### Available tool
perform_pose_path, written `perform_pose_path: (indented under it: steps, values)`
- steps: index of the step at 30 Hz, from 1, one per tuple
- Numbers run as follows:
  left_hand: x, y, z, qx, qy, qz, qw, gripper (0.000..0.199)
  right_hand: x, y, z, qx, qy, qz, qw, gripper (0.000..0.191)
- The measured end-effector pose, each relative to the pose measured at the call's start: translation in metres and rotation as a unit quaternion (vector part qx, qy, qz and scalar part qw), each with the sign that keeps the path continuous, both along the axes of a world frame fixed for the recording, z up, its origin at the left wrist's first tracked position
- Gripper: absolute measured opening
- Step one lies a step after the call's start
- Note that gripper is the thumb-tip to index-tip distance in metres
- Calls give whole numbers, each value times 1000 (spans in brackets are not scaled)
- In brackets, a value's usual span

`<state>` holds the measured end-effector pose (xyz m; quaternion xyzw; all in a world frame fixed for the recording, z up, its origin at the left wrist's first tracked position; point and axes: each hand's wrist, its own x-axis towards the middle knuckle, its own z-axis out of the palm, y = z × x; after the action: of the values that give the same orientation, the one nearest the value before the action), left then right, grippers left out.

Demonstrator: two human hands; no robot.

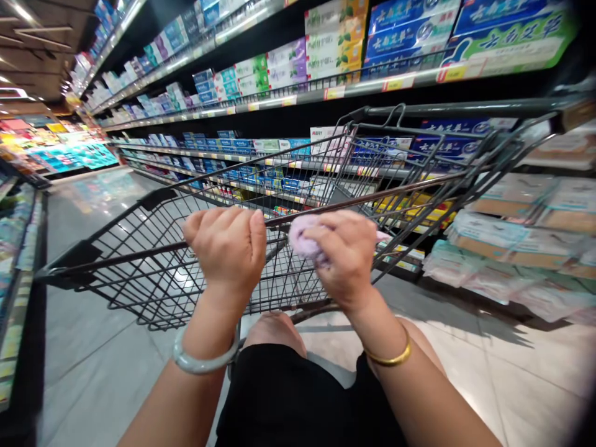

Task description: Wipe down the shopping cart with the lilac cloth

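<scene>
A dark metal shopping cart [153, 273] stands sideways in front of me, its wire basket showing nothing inside that I can make out. My left hand [228, 245] is a closed fist wrapped over the cart's near top rim. Just right of it, my right hand [347, 254] is closed round a pale purple cloth [305, 236], against the same rim. Whether its fingers also grip the rim is hidden. A pale bangle circles my left wrist and a gold one my right.
Long shelves [298, 99] of boxed goods run behind the cart. Packaged items [493, 248] hang or lie stacked at the right. Another shelf edge [18, 298] borders the left side. My knees are close under the cart's near side, above the tiled floor [93, 347].
</scene>
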<state>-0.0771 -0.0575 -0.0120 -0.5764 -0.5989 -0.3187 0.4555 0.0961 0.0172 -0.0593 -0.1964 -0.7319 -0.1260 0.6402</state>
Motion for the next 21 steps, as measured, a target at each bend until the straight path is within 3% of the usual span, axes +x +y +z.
perform_pose_path:
  steps: [4,10,14,16,21]
  values:
    - [19,12,-2,-14,-12,1,1000,35,12,11,4,-52,81,-41,995,20]
    - [16,20,-10,16,4,30,999,31,-7,-5,-4,24,-47,3,999,15]
    - [14,18,-12,12,3,36,999,31,4,1,-5,-16,8,0,1000,17]
    - [14,18,-12,13,0,38,999,31,5,2,-14,-32,3,6,999,16]
    - [16,18,-12,10,-6,40,999,30,-16,-11,-52,-3,-202,54,978,16]
